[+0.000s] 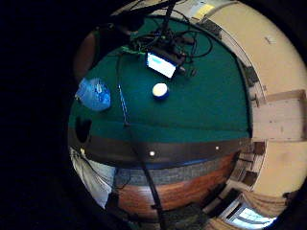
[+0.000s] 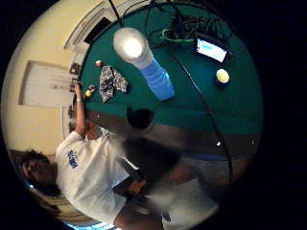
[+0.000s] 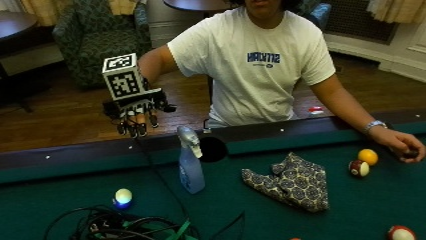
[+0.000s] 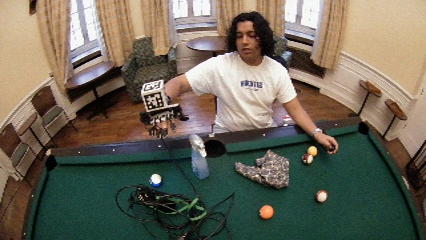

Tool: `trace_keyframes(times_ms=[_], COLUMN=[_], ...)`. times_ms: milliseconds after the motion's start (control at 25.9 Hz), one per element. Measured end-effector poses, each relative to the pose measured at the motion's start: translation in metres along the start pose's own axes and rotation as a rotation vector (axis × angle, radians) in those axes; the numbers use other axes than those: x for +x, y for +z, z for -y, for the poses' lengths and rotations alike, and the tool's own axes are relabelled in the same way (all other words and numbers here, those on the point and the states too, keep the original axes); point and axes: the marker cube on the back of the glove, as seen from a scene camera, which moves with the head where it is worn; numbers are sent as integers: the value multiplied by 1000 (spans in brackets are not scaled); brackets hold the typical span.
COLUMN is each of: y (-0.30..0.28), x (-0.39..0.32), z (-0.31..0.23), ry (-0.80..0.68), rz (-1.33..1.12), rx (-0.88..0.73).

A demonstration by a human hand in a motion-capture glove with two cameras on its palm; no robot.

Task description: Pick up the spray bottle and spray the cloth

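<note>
A clear blue spray bottle [image 3: 190,164] with a pale trigger head stands upright on the green felt, close to the side pocket [image 3: 212,149]. The same spray bottle [image 2: 146,63] shows in the thumb side palm view and again [image 1: 94,94] in the little finger side palm view. A patterned cloth [image 3: 291,182] lies crumpled on the felt to its right, also seen as the cloth [image 2: 111,82]. My gloved right hand [image 3: 136,114] hovers above the wooden rail, up and to the left of the bottle, fingers hanging down relaxed and holding nothing.
A blue and white ball [image 3: 122,197] and a tangle of cables [image 3: 126,225] lie on the felt near the bottle, beside a lit screen [image 1: 161,64]. The bare left hand [image 3: 401,143] rests on the felt by two balls [image 3: 363,162]. Another ball [image 3: 400,233] sits near the front.
</note>
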Motion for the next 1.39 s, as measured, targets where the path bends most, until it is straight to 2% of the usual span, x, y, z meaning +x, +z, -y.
trace_keyframes(times_ms=[424, 887, 1388], y=[69, 96, 115], x=[-1, -27, -51], z=[-9, 13, 41], ry=[57, 67, 20], rz=[181, 596, 901], rx=[29, 49, 27])
